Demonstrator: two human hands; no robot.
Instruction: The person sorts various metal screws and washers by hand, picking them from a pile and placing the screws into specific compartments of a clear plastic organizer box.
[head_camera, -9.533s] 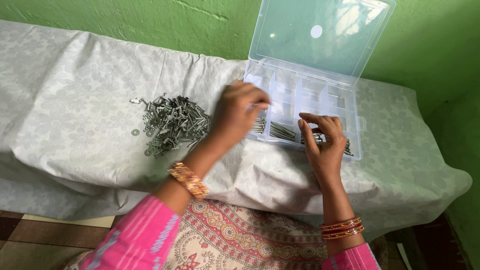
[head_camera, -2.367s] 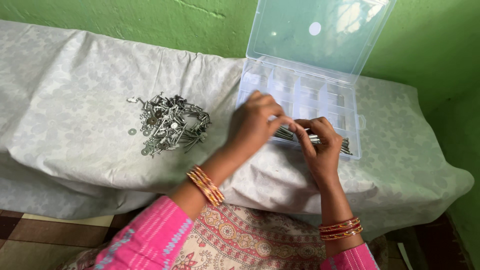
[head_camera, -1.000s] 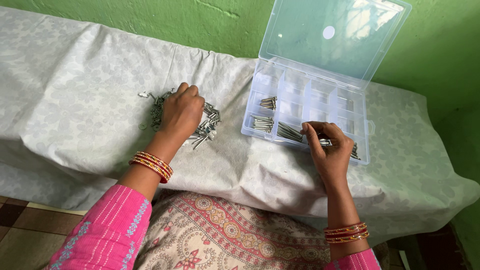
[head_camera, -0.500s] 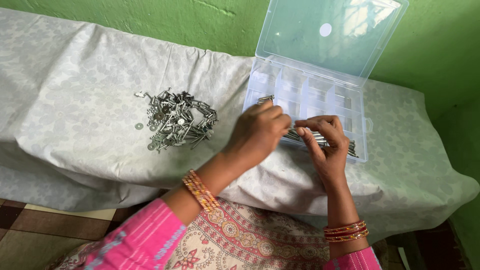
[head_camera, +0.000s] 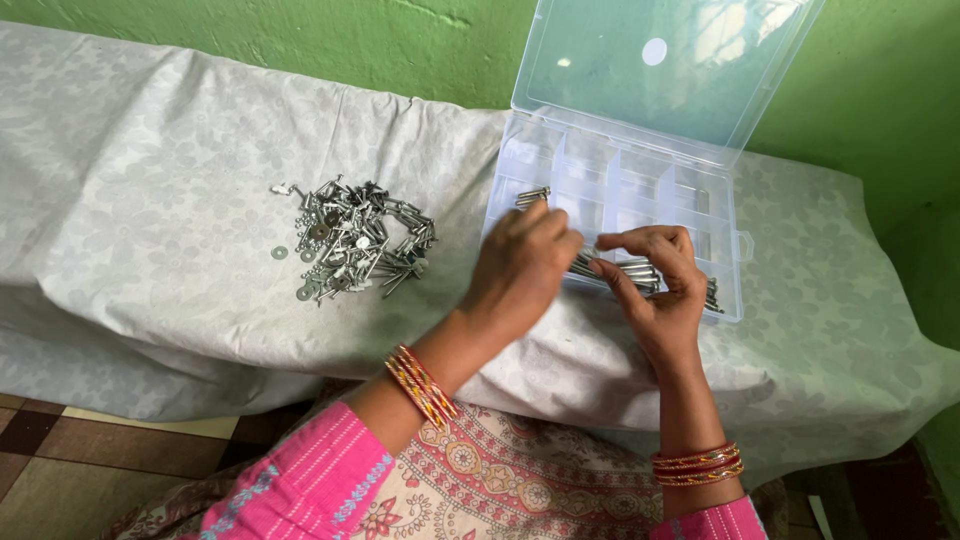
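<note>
Head view: my left hand (head_camera: 523, 268) and my right hand (head_camera: 655, 285) meet over the near edge of the clear compartment box (head_camera: 720, 215), fingertips drawn together and almost touching. My left fingers are pressed together in a pinch; whether a screw sits between them I cannot tell, as motion blur hides it. My right hand is curled, thumb against forefinger, holding a bundle of long screws (head_camera: 628, 270) whose long axes run roughly left to right, tilted slightly down toward the right, over the box's near row. A few short screws (head_camera: 533, 196) lie in a left compartment, pointing left to right. The box lid (head_camera: 650, 70) stands open against the green wall (head_camera: 880, 90). The loose pile of screws and washers (head_camera: 352, 243) rests on the white patterned cloth (head_camera: 150, 200), well apart to the left. Compared with a second ago, my left hand has left the pile and crossed to the box; my right hand has kept its place.
</note>
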